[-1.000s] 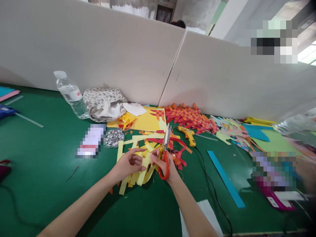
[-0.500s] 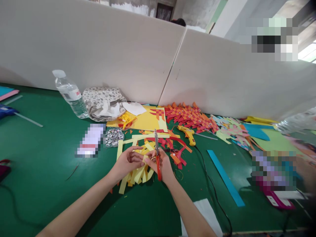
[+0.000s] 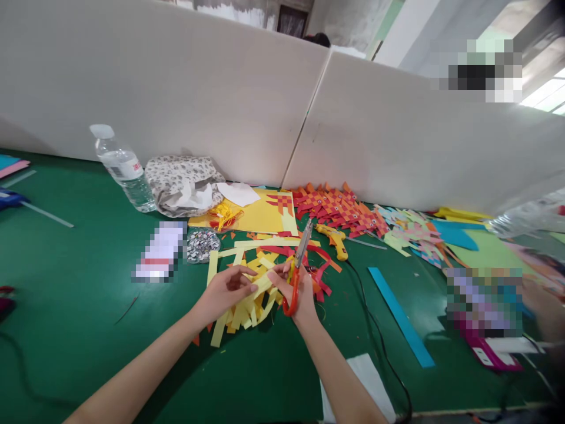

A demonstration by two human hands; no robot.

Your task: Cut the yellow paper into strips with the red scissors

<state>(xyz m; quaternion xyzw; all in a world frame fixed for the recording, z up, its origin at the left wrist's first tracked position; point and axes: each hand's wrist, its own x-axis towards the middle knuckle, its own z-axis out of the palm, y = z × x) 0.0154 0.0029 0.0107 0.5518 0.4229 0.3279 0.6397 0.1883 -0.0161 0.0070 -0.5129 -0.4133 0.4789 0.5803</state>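
Note:
Over a heap of yellow paper strips (image 3: 247,312), my left hand (image 3: 227,291) is closed with thumb and fingertips at the end of a pale yellow paper strip (image 3: 263,284). My right hand (image 3: 304,300) has a pair of scissors (image 3: 293,294) with red handles in its grip, the blades pointing up and away. The thumb and fingers of that same hand also meet the pale strip's other end. Red and orange paper scraps (image 3: 320,277) lie just beyond my right hand. The fingers partly hide the strip.
Beyond the heap lie a yellow sheet (image 3: 260,215), woven red-orange paper fish (image 3: 339,206) and a yellow glue gun (image 3: 334,240) with a trailing cord. To the left are a water bottle (image 3: 126,174) and a bag of googly eyes (image 3: 203,245). Another person's hand (image 3: 545,309) is at right.
My right hand has moved slightly right, and the scissors have swung from nearly upright to leaning right. The pale strip now stretches between my two hands, which are a little farther apart.

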